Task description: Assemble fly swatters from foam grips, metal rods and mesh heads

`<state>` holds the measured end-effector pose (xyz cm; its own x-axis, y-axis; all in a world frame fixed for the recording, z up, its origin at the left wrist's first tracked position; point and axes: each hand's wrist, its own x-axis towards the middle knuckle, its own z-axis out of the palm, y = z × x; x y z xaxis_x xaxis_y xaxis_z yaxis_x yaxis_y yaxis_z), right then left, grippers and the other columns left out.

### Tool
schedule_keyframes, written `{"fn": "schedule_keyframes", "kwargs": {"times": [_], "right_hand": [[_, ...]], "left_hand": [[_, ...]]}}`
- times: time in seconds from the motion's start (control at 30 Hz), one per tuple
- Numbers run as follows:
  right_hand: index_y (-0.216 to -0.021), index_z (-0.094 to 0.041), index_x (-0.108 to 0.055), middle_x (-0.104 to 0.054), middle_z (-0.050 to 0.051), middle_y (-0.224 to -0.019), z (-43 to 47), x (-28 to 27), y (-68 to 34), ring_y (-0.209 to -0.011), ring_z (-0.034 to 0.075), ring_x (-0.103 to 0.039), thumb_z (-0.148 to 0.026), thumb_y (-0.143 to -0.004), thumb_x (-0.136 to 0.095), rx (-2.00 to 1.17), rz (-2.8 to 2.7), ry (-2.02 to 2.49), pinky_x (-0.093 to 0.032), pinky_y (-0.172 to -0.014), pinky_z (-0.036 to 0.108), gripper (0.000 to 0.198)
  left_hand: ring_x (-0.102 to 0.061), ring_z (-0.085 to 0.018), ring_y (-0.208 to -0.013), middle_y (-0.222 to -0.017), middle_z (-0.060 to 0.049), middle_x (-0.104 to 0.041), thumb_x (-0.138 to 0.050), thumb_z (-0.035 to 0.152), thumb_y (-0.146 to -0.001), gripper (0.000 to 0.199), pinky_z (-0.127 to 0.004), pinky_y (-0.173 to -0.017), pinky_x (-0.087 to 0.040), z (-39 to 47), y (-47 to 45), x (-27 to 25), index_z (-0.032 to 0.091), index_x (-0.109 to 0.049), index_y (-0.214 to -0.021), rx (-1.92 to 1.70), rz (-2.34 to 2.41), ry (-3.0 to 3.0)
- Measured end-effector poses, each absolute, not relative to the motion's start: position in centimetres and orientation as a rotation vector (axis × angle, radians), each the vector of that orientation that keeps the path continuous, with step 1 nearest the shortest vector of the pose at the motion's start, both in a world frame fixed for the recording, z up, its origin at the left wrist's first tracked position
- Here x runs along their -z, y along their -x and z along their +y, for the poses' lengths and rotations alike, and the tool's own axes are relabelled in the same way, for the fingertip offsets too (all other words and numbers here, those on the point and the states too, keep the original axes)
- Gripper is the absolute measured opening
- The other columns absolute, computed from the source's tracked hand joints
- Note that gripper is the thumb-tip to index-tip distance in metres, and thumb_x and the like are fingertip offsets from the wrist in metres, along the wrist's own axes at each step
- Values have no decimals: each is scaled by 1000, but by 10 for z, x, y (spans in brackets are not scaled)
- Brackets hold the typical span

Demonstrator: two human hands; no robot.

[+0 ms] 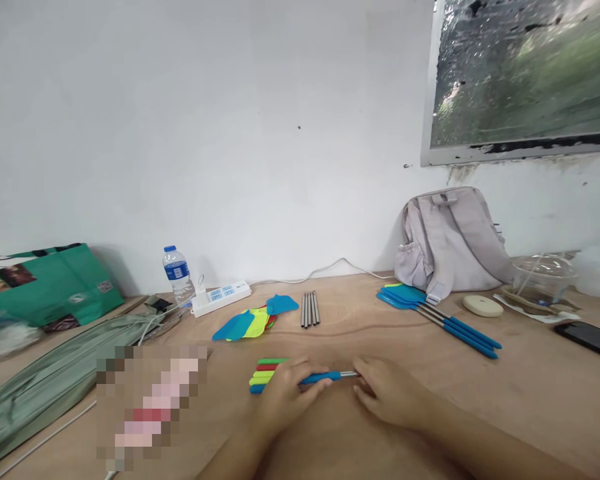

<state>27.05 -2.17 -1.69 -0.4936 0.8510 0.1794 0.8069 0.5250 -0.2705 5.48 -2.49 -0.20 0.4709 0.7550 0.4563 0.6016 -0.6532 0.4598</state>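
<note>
Blue is the handle (329, 377) I see over my remote feed, low above the near part of the surface (360, 320), between the two hands. The left hand (293, 390) is curled around it; the right hand (387, 390) pinches the bare metal rod (349, 374) at its end. How deep the rod sits, I can't tell.

From how things lie, I judge the work partway along: off to the right, joined swatters (460, 335) have head, rod and handle together, while loose parts remain in separate groups.

My count: two blue handles show on the joined swatters, but their heads overlap and may hide more. Of the loose handles (260, 376) beside the left hand I make out five, partly covered by it: one green, one red, two yellow, one blue. About five loose rods (308, 312) lie side by side farther back. Loose heads (235, 325) overlap left of them: at least two blue, one yellow, one red. I also see one bottle (177, 273) and one backpack (447, 240).
</note>
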Motion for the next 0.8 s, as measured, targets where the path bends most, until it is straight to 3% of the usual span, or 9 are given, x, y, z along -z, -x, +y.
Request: {"fn": "schedule_keyframes", "kwargs": {"times": [0.13,0.8], "right_hand": [[-66,-15,-62,-66,10,-73,-23,24,-262,-63,18,-57,-22,-73,-44,-120,-2467,1624,-27,-51,26,21],[-66,-17,-64,-67,9,-72,-19,35,-260,-64,19,-58,-24,-72,-43,-111,-2426,1614,-26,-52,26,24]], "left_hand": [[-59,-14,-71,-76,-1,-66,-49,31,-82,18,-21,-63,-41,-37,-66,5,22,-64,-85,-823,1157,-2586],[-57,-14,-73,-78,-1,-64,-49,29,-82,15,-21,-64,-40,-40,-79,7,19,-59,-79,-681,1243,-2533]]}}
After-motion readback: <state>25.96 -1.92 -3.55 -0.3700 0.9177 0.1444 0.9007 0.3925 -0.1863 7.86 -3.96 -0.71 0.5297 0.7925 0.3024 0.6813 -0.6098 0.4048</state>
